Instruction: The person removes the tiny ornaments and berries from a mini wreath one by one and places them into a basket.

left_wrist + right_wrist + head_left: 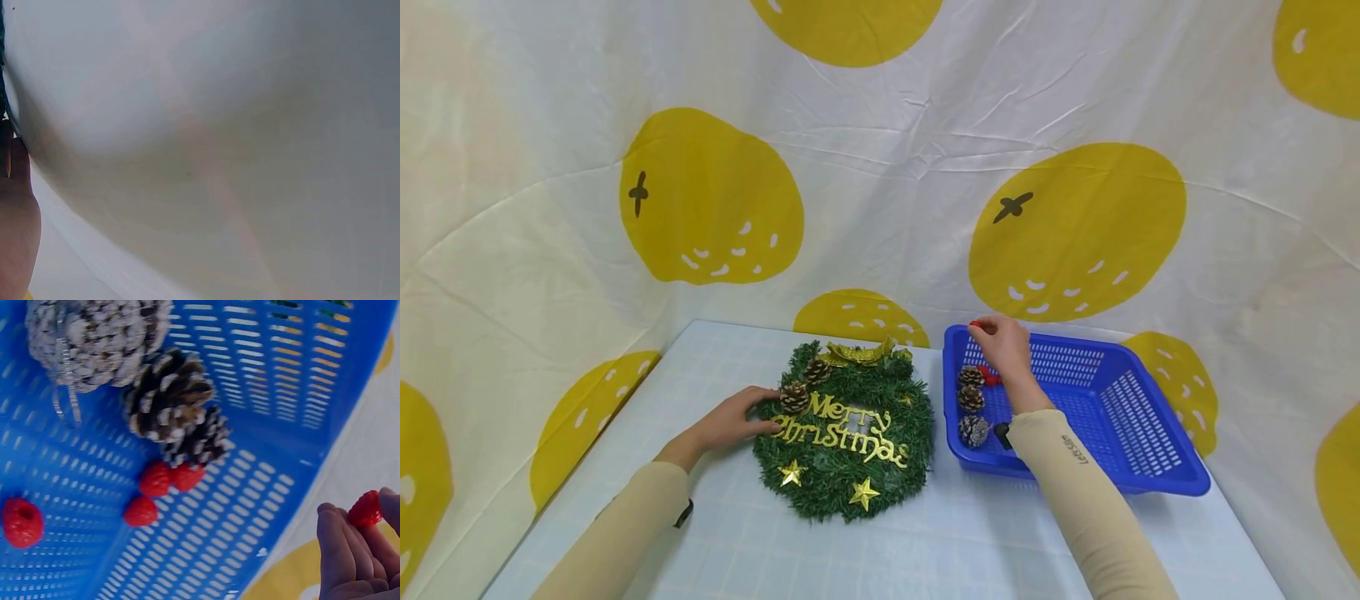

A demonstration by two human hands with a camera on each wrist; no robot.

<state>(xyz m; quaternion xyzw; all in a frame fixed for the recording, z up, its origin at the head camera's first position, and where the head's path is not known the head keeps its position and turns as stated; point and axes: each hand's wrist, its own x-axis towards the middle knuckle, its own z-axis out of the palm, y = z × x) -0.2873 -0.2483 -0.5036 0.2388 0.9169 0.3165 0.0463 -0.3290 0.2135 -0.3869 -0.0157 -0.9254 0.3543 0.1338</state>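
A green Christmas wreath (844, 492) lies flat, with gold "Merry Christmas" lettering (850, 436), gold stars (864, 493) and brown pinecones (793, 397). At its left edge rests my left hand (730, 423), fingers extended beside the lower pinecone; the left wrist view shows little more than the side of this hand (17, 219). Over the back left rim of a blue basket (1157, 479), my right hand (1006, 343) pinches a red raspberry (365, 510) between thumb and fingers. Inside the basket are pinecones (169, 394) and several more raspberries (140, 511).
A light blue checked cloth (730, 533) covers the table. Behind it hangs a white curtain (880, 208) with large yellow fruit prints. One frosted pinecone (97, 337) in the basket carries a silver loop.
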